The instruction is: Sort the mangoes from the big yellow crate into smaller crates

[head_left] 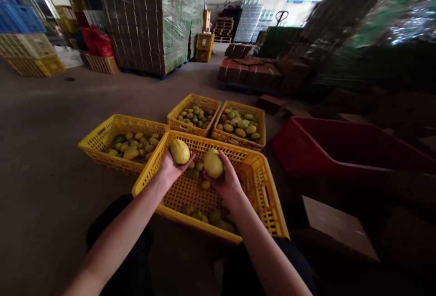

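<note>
My left hand holds a yellow mango, which rests in the upturned palm above the nearest yellow crate. A second, greenish-yellow mango is gripped in my right hand, a short gap to the right of the first. Under both hands, several mangoes lie on the crate's perforated floor. More mangoes sit along its near side, partly hidden by my right forearm. The fingers under each held fruit show only in part.
Three more yellow crates with mangoes stand behind and left: a left one, a middle one and a right one. A red tub and cardboard lie right. Wrapped pallet stacks rise behind.
</note>
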The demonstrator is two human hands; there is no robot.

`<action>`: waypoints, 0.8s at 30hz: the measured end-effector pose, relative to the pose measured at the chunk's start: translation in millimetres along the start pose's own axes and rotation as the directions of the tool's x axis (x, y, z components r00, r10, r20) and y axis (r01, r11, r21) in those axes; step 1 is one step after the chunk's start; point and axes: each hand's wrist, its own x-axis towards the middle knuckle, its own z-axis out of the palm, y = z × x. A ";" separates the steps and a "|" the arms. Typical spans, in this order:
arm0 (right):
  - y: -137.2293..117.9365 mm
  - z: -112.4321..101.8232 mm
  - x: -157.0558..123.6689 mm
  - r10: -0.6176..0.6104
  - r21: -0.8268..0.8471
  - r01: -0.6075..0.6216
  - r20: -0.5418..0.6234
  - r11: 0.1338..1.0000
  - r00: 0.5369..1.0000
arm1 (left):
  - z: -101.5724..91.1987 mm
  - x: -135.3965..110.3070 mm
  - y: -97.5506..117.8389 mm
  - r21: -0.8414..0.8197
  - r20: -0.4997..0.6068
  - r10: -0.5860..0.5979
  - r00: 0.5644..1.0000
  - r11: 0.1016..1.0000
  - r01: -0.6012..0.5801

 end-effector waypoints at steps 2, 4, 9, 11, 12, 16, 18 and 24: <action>-0.7 2.8 -2.3 -0.014 0.011 0.014 -0.006 1.000 1.000 | -0.7 0.7 0.3 0.016 -0.006 -0.012 1.000 1.000 0.013; -3.0 5.3 -5.1 -0.002 0.014 0.002 -0.013 1.000 1.000 | -2.3 1.4 -0.4 0.021 0.015 -0.019 1.000 1.000 0.019; -5.1 5.6 -6.3 0.062 0.011 -0.061 -0.056 0.998 0.997 | -8.2 6.1 -0.6 -0.014 0.002 0.045 0.999 0.999 -0.045; -2.5 3.9 -3.8 0.071 -0.001 -0.072 -0.070 0.997 0.995 | -9.7 8.7 1.0 -0.031 -0.039 0.073 0.997 0.997 -0.075; -0.9 3.0 -2.3 0.064 -0.009 -0.065 -0.076 0.998 0.995 | -10.2 9.8 1.8 -0.035 -0.043 0.076 0.996 0.996 -0.078; 3.8 0.5 2.1 0.017 -0.014 -0.018 -0.060 1.000 0.998 | -11.6 11.5 3.6 -0.022 0.003 0.057 0.998 0.998 -0.057; 3.2 0.7 1.6 0.015 0.013 -0.014 -0.061 1.000 0.998 | -12.3 11.4 2.9 -0.023 -0.008 0.076 0.997 0.997 -0.076; -0.7 5.4 -6.3 -0.016 0.060 0.020 -0.066 0.998 0.998 | -9.8 5.7 -6.3 0.043 0.115 0.126 0.985 0.990 -0.131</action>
